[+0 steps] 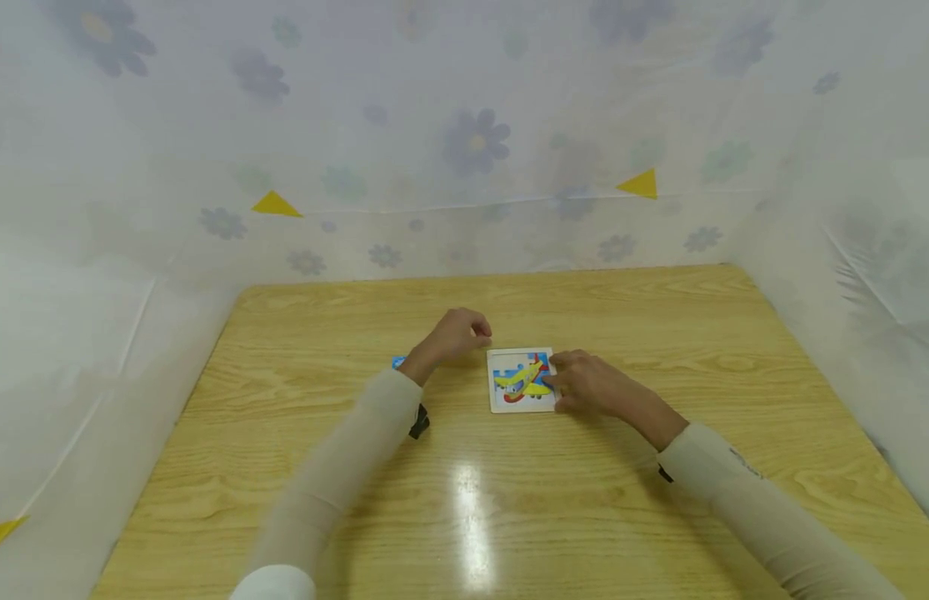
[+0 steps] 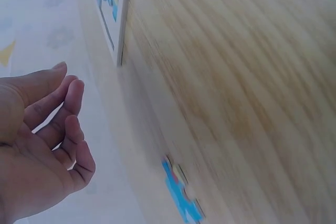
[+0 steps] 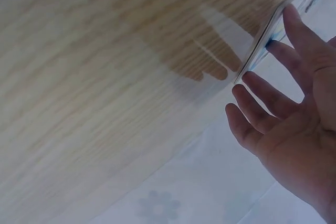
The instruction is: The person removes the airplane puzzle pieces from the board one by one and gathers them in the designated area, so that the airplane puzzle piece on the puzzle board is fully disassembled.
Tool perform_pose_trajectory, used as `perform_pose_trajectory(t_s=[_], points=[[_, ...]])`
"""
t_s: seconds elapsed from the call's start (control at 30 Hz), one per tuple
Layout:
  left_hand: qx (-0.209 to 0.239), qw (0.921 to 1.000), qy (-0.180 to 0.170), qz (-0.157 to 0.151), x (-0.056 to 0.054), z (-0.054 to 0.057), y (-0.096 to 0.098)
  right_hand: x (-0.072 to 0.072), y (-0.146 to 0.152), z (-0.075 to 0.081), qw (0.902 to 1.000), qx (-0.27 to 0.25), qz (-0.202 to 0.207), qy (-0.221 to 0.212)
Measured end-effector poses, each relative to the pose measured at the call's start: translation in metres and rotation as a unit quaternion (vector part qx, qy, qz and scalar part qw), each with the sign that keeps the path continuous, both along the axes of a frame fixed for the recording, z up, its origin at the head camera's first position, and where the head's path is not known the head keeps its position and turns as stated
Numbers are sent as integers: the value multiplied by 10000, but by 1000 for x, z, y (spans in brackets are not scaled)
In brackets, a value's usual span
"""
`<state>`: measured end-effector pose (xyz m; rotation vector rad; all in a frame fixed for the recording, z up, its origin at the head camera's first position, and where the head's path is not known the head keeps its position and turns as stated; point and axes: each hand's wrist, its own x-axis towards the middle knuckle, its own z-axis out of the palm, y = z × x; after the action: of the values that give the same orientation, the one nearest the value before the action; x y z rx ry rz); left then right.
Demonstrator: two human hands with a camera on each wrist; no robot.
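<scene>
A square jigsaw puzzle board (image 1: 522,408) with a white rim lies on the table, showing a yellow and red airplane on blue. Its upper left part is a bare pale patch. My right hand (image 1: 595,385) is at the board's right side, thumb on the edge and index fingertip on the picture, fingers fairly straight. Just beyond the board's upper left corner, my left hand (image 1: 455,333) hovers with loosely bent fingers and nothing between them. A loose blue jigsaw piece (image 2: 181,195) lies on the table by the left hand, partly hidden behind the wrist in the head view.
The wood-grain table (image 1: 464,492) reflects a bright streak of light near its front. White flowered sheets (image 1: 479,233) hang at the back and both sides, with several yellow triangles (image 1: 277,204) on them.
</scene>
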<state>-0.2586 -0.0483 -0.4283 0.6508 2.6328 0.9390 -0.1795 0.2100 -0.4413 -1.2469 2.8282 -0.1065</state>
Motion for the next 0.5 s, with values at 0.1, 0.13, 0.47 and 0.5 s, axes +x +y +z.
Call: perform_pose_trajectory(t_s=[0.1,0.13,0.47,0.5], points=[[-68,10000,-29,-28,0,-3,10,-1,1,0,10000,-18,41,-40],[-80,9999,-50,-40,0,-3,13,-1,1,0,10000,-13,59,-27],[-419,9986,-324,41,6,-7,42,-3,2,-3,9997,-17,201,139],[-472,9985,-294,-15,6,-7,46,-2,2,-3,9998,-35,177,115]])
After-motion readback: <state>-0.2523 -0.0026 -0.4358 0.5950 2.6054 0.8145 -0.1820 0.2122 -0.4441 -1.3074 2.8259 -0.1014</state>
